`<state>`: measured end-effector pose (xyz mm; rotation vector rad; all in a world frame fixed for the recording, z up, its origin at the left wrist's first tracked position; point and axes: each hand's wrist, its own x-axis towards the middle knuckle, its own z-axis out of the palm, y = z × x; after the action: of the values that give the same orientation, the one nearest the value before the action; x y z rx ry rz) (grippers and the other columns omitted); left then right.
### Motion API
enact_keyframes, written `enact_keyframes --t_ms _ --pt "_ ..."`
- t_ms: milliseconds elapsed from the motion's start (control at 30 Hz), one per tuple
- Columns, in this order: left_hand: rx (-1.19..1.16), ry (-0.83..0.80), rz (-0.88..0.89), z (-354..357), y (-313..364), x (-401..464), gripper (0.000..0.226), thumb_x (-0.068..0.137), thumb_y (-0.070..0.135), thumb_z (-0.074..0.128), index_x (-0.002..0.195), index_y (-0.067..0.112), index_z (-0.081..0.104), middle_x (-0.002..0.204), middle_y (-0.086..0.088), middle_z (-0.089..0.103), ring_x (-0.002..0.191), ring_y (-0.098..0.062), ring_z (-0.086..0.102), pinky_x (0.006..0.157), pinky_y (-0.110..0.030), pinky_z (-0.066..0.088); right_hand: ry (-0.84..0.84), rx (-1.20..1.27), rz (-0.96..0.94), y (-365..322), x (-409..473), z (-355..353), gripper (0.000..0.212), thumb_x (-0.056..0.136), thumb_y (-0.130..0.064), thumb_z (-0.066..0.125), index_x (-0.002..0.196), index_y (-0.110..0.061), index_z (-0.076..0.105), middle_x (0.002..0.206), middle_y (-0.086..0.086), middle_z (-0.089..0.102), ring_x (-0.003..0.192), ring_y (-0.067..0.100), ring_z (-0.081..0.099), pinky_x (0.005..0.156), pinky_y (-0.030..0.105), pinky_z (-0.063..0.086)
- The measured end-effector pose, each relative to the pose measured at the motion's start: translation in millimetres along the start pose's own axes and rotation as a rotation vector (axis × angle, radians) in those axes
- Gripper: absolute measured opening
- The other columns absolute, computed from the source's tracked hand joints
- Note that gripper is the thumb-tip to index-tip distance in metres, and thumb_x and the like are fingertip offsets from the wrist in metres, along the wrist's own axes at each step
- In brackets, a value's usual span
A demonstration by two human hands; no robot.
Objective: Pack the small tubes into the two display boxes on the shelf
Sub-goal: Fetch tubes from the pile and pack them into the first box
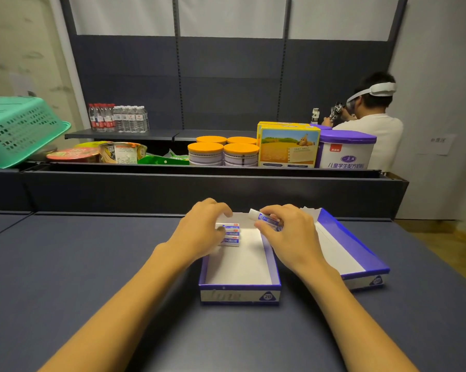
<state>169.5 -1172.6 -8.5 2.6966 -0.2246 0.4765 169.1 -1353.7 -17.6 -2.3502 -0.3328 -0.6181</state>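
Taking the near display box as the landmark: the left hand reaches over its left wall, fingers curled down onto a short stack of small tubes lying in the box's far left corner; whether it pinches them I cannot tell. Most of the box floor is bare white. Over the far right corner, the right hand pinches one more tube. Right of the landmark, the second display box shows no tubes. Packing looks barely begun.
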Motion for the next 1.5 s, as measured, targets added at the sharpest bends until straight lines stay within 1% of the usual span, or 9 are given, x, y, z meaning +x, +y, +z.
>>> enact_keyframes --t_ms 100,167,400,500,600,800,967,1233,1500 --pt "-0.131 0.183 -0.08 -3.2 -13.2 -7.5 0.028 0.09 0.007 0.056 0.115 0.019 0.062 0.12 -0.001 0.058 0.108 -0.015 0.055 0.09 -0.025 0.048 -0.05 -0.041 -0.02 -5.4 -0.7 -2.5 0.033 0.087 -0.037 0.065 0.117 -0.024 0.066 0.116 -0.002 0.066 0.103 0.014 0.057 0.093 0.033 0.049" --pt "-0.146 0.227 -0.142 -1.6 -22.6 -13.3 0.028 0.091 0.006 0.052 0.115 0.017 0.061 0.118 -0.003 0.06 0.105 -0.015 0.056 0.087 -0.025 0.047 -0.119 -0.093 -0.055 -13.9 0.1 -3.1 0.033 0.088 -0.038 0.063 0.118 -0.025 0.065 0.117 -0.004 0.066 0.104 0.013 0.057 0.094 0.031 0.047" --pt "-0.25 0.215 -0.306 16.1 -39.3 -16.2 0.023 0.095 0.016 0.05 0.111 0.02 0.064 0.109 -0.002 0.067 0.086 -0.012 0.057 0.076 -0.026 0.049 -0.388 -0.306 -0.186 -48.4 8.8 7.2 0.031 0.087 -0.034 0.065 0.115 -0.02 0.067 0.114 0.001 0.067 0.101 0.019 0.06 0.091 0.035 0.049" --pt "-0.231 0.189 -0.279 18.4 -38.1 -17.9 0.023 0.095 0.018 0.05 0.111 0.018 0.066 0.105 -0.002 0.069 0.083 -0.011 0.058 0.072 -0.025 0.048 -0.468 -0.333 -0.199 -51.3 10.3 12.5 0.032 0.086 -0.029 0.067 0.115 -0.017 0.067 0.116 0.004 0.067 0.099 0.021 0.062 0.085 0.028 0.051" --pt "-0.219 0.176 -0.26 19.2 -37.2 -18.1 0.023 0.095 0.019 0.049 0.11 0.019 0.066 0.104 -0.002 0.07 0.085 -0.015 0.063 0.075 -0.03 0.053 -0.512 -0.328 -0.205 -53.7 11.4 14.8 0.034 0.088 -0.026 0.066 0.119 -0.014 0.065 0.118 0.005 0.065 0.1 0.021 0.062 0.082 0.023 0.047" --pt "-0.197 0.156 -0.241 21.4 -35.4 -19.6 0.023 0.096 0.025 0.051 0.113 0.017 0.063 0.111 -0.002 0.068 0.091 -0.016 0.064 0.074 -0.027 0.051 -0.543 -0.303 -0.227 -48.7 11.1 21.7 0.028 0.087 -0.027 0.067 0.112 -0.014 0.069 0.111 0.005 0.066 0.093 0.017 0.06 0.08 0.025 0.05" --pt "-0.196 0.147 -0.244 20.8 -34.9 -20.2 0.024 0.096 0.027 0.052 0.115 0.016 0.061 0.113 -0.003 0.067 0.094 -0.017 0.064 0.075 -0.025 0.05 -0.532 -0.34 -0.227 -44.2 11.6 24.7 0.031 0.086 -0.037 0.067 0.114 -0.023 0.066 0.124 0.002 0.06 0.108 0.017 0.055 0.085 0.023 0.042" --pt "-0.208 0.13 -0.243 19.0 -34.4 -22.2 0.027 0.095 0.031 0.052 0.117 0.017 0.059 0.114 -0.002 0.066 0.096 -0.017 0.064 0.077 -0.025 0.051 -0.527 -0.451 -0.243 -40.9 13.5 19.2 0.036 0.084 -0.043 0.067 0.114 -0.027 0.057 0.12 -0.003 0.061 0.103 0.015 0.056 0.082 0.025 0.036" --pt "-0.222 0.122 -0.238 18.1 -32.5 -22.6 0.03 0.095 0.031 0.052 0.121 0.016 0.058 0.119 -0.003 0.064 0.103 -0.018 0.062 0.082 -0.027 0.051 -0.518 -0.454 -0.229 -40.0 13.6 20.9 0.027 0.087 -0.039 0.065 0.108 -0.022 0.064 0.116 -0.001 0.065 0.099 0.017 0.06 0.09 0.029 0.047"
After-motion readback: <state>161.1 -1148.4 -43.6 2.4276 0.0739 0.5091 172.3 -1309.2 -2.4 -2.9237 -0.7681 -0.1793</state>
